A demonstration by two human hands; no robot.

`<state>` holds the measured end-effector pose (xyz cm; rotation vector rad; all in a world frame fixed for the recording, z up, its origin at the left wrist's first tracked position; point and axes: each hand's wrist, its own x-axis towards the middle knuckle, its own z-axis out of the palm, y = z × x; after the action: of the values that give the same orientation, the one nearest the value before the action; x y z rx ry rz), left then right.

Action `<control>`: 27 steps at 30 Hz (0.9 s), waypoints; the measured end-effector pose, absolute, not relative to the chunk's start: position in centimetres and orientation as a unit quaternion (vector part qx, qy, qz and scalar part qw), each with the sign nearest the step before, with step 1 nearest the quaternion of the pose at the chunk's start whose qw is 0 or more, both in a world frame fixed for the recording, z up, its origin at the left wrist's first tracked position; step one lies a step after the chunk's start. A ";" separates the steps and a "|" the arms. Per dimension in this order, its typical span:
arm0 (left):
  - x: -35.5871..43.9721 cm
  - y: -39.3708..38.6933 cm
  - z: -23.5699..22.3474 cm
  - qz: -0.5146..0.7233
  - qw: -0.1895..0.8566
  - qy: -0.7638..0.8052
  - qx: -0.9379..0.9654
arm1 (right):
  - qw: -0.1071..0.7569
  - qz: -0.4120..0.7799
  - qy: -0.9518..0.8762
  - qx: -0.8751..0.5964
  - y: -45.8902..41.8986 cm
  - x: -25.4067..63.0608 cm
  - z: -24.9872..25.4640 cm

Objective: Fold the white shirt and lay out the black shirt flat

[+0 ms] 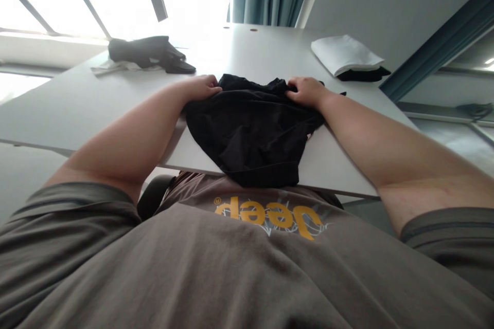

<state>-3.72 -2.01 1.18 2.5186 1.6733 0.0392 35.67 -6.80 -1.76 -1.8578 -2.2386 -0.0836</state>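
Gripping the far end of the black garment (250,136) with the left hand (203,87) at its left and the right hand (307,91) at its right, well apart from each other. Curled nearly closed on either side, with cloth bunched inside; impossible to tell how many layers are caught in each grip. Spread at the middle of the near edge of the table (266,51), overhanging slightly there, close to the brown shirt (216,267). Rumpled across the middle, with a cross-fold just below the grips and a ragged outline along the right side.

Apparently a matter of straightening at this step. To do it well, keep both grips level and in line with the near edge. Pull outward with equal force; probably soft and thin, so best eased rather than yanked. Shift a little toward the far edge to bring the overhang back onto the table. Check the right side for a trapped layer, likely more bunched than the left. Smooth from the middle outward, lifting slightly instead of dragging. Keep well clear of the dark clothes (141,52) by the left edge and the folded white cloth (345,53) near the right edge, resting on black cloth (365,74).
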 end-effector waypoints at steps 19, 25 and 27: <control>-3.5 -2.2 1.2 0.021 0.072 0.560 0.825 | 0.112 -0.030 -0.762 -0.638 -6.7 35.6 -1.8; -3.5 -2.5 1.4 0.024 0.080 0.563 0.822 | 0.115 -0.032 -0.763 -0.635 -6.7 35.6 -1.8; -3.5 -2.5 1.4 0.025 0.082 0.561 0.823 | 0.115 -0.031 -0.762 -0.636 -6.7 35.7 -1.8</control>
<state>-3.47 -2.52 1.41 2.4593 1.6764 0.0732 35.66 -6.69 -1.78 -1.8636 -2.2343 -0.0922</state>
